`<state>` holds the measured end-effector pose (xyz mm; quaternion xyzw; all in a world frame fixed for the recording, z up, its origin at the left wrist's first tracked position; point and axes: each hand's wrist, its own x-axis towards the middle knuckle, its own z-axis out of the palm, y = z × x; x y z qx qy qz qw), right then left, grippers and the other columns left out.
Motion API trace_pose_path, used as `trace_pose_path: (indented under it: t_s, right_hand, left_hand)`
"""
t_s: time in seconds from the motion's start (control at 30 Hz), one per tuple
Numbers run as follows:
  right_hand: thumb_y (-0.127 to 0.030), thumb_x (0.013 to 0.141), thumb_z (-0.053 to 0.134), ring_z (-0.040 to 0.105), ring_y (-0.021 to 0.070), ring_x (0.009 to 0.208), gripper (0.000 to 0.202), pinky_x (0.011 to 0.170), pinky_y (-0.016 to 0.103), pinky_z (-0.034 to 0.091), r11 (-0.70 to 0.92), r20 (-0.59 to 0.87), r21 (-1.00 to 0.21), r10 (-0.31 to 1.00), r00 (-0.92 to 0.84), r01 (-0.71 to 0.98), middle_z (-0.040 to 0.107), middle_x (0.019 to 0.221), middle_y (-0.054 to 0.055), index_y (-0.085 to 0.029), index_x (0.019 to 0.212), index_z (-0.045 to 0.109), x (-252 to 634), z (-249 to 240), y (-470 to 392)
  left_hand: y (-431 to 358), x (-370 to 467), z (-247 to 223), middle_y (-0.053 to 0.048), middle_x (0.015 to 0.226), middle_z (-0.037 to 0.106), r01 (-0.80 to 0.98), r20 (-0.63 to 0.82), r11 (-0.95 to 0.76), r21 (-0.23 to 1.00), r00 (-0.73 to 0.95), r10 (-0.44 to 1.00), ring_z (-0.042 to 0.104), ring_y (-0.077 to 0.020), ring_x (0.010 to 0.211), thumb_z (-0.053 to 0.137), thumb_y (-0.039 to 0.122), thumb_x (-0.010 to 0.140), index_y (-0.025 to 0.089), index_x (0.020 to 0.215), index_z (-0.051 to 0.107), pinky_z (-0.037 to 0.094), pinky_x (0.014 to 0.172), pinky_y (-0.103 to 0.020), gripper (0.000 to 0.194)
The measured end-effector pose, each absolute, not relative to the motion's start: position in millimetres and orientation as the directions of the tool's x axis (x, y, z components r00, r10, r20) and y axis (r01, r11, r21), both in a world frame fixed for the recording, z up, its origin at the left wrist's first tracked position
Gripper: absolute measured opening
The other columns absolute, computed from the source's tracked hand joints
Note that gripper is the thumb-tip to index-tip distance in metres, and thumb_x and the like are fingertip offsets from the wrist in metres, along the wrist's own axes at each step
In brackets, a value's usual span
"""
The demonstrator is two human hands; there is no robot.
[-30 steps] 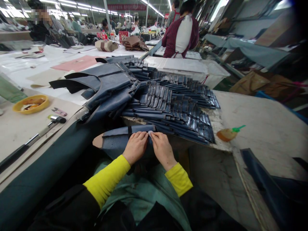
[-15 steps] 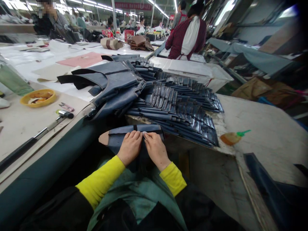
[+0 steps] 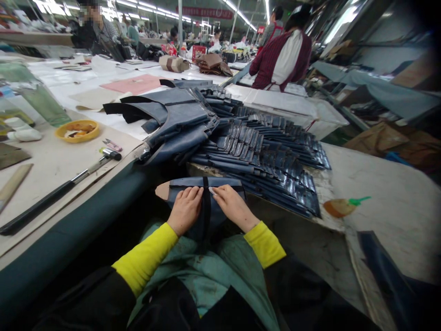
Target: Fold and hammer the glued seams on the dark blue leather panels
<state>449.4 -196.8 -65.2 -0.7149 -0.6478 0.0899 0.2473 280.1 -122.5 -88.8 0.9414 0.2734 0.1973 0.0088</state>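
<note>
So the left hand (image 3: 186, 209) is lying on the blue piece (image 3: 217, 214) with its fingers bunched together (thumb's out of sight, so I can't tell if it's really clamping). The right hand (image 3: 236, 209) is resting its fingertips near the long stripe (image 3: 175, 187), something pale showing at the tips; pinching or just pressing, I can't tell.

What's changing: compared with a second ago, the hands are sitting a bit farther apart and farther from the piece's right end, and the dark cross stripe (image 3: 206, 207) is now showing between them. Looks to me like the fingers are working along the long stripe and the crossing is getting the attention.

The blue piece is sitting over the lap, above the green apron (image 3: 193, 262), tan end (image 3: 163, 191) poking out left. Just beyond, a pile of folded pieces (image 3: 237, 147) is covering the table edge, a hammer (image 3: 82, 175) is lying off left, and a green-tipped bottle (image 3: 339, 208) is lying right.
</note>
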Motion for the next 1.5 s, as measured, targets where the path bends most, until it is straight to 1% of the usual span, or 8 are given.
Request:
trace_pose_path:
  t_s: [0.3,0.5,0.63,0.77,0.87,1.0,1.1,1.5]
  right_hand:
    - [-0.021,0.087,0.049,0.057,0.0198,0.096,0.025,0.088,0.028,0.042,0.031,0.024,-0.451,0.999,-0.023,0.892,0.065,0.097,0.010,-0.013,0.104,0.066,466.2,-38.3,-181.3]
    - [-0.027,0.086,0.049,0.060,0.0192,0.088,0.027,0.079,0.025,0.043,-0.009,-0.242,-0.457,0.963,-0.115,0.889,0.068,0.094,0.006,-0.014,0.099,0.069,474.4,-14.9,-157.2]
    - [-0.028,0.085,0.051,0.060,0.0168,0.082,0.028,0.075,0.022,0.044,-0.049,-0.388,-0.448,0.910,-0.144,0.893,0.069,0.091,0.003,-0.015,0.102,0.069,479.9,-5.0,-138.5]
    - [-0.029,0.085,0.051,0.060,0.0158,0.079,0.028,0.074,0.021,0.044,-0.049,-0.436,-0.444,0.884,-0.168,0.895,0.069,0.089,0.002,-0.015,0.101,0.069,481.0,-0.8,-130.6]
    - [-0.026,0.085,0.051,0.059,0.0176,0.082,0.027,0.076,0.024,0.044,-0.005,-0.372,-0.435,0.912,-0.174,0.900,0.068,0.089,0.004,-0.014,0.100,0.069,474.7,-6.8,-138.1]
    - [-0.020,0.087,0.049,0.056,0.0196,0.093,0.026,0.087,0.028,0.042,0.078,-0.107,-0.407,0.985,-0.132,0.910,0.063,0.096,0.010,-0.012,0.103,0.067,460.6,-27.9,-159.4]
    - [-0.016,0.086,0.049,0.054,0.0195,0.094,0.027,0.090,0.030,0.042,0.072,0.021,-0.398,0.997,-0.070,0.914,0.058,0.099,0.011,-0.012,0.109,0.063,453.9,-43.9,-169.7]
    - [-0.012,0.088,0.044,0.051,0.0220,0.092,0.029,0.086,0.034,0.043,0.058,0.024,-0.243,0.998,-0.053,0.968,0.055,0.097,0.013,-0.008,0.111,0.061,450.6,-44.2,-163.4]
  left_hand:
    - [-121.9,286.4,-74.8,-0.009,0.117,0.052,0.549,0.308,-0.821,0.157,0.763,0.568,0.048,-0.0223,0.102,0.037,0.024,0.091,0.018,0.121,0.047,0.041,0.083,-0.036,0.032]
    - [-111.9,306.9,-59.8,-0.007,0.096,0.052,0.630,0.203,-0.744,0.223,0.716,0.667,0.050,-0.0201,0.091,0.039,0.023,0.090,0.018,0.091,0.053,0.045,0.078,-0.031,0.015]
    - [-101.3,318.6,-54.1,-0.007,0.095,0.052,0.639,0.137,-0.736,0.225,0.727,0.673,0.052,-0.0199,0.089,0.042,0.020,0.087,0.017,0.090,0.052,0.046,0.076,-0.030,0.011]
    - [-99.1,316.4,-53.8,-0.006,0.095,0.052,0.595,0.147,-0.776,0.210,0.765,0.627,0.052,-0.0200,0.089,0.042,0.020,0.087,0.018,0.091,0.052,0.047,0.073,-0.030,0.010]
    - [-103.6,307.2,-58.4,-0.006,0.095,0.052,0.563,0.184,-0.804,0.193,0.784,0.593,0.051,-0.0191,0.090,0.040,0.020,0.089,0.018,0.089,0.052,0.046,0.076,-0.029,0.012]
    - [-110.5,294.6,-69.8,-0.005,0.101,0.053,0.532,0.188,-0.816,0.227,0.798,0.573,0.052,-0.0164,0.090,0.036,0.018,0.091,0.018,0.096,0.053,0.047,0.077,-0.027,0.018]
    - [-111.7,290.1,-77.6,-0.006,0.112,0.052,0.496,0.225,-0.831,0.252,0.805,0.549,0.052,-0.0160,0.094,0.036,0.015,0.091,0.017,0.104,0.052,0.048,0.080,-0.027,0.020]
    - [-110.0,292.0,-78.3,-0.007,0.125,0.050,0.455,0.209,-0.870,0.190,0.847,0.488,0.052,-0.0184,0.093,0.039,0.012,0.087,0.014,0.109,0.051,0.050,0.078,-0.029,0.025]
